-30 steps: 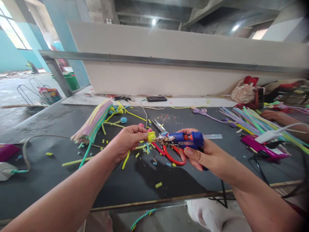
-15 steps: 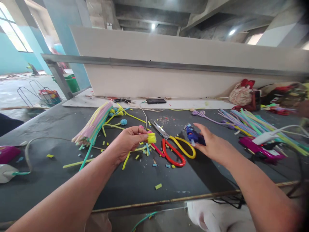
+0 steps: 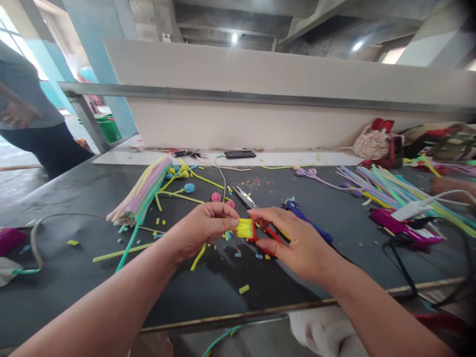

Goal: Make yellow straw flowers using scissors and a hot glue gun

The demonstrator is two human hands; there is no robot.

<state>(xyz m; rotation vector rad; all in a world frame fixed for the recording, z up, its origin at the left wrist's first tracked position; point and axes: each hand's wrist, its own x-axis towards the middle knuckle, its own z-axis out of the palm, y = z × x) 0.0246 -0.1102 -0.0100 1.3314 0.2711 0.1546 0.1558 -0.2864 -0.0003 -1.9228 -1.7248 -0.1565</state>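
Pinched between the thumb and fingers of my left hand [image 3: 208, 225] is a small yellow fuzzy piece [image 3: 244, 228], which looks like short pipe cleaner lengths side by side. My right hand [image 3: 293, 240] is open at its right side, thumb and fingers apart, holding nothing I can see. Behind that hand lie scissors [image 3: 245, 197] with red and yellow handles, partly hidden by the fingers. A blue glue gun [image 3: 310, 223] rests on the table just beyond my right hand. Pink fuzzy balls [image 3: 216, 197] sit behind my left hand.
A pipe cleaner bundle [image 3: 143, 191] lies left, another [image 3: 390, 188] right near a magenta device [image 3: 405, 230]. Cut scraps [image 3: 244, 289] dot the dark table [image 3: 208, 302]. A phone [image 3: 240, 154] lies at the back. A person [image 3: 29, 99] stands left; another person's hand [image 3: 451, 187] shows at right.
My right hand has let go of the glue gun, now lying on the table, and moved left to the yellow piece. My left hand has shifted slightly right. A person has appeared at left.
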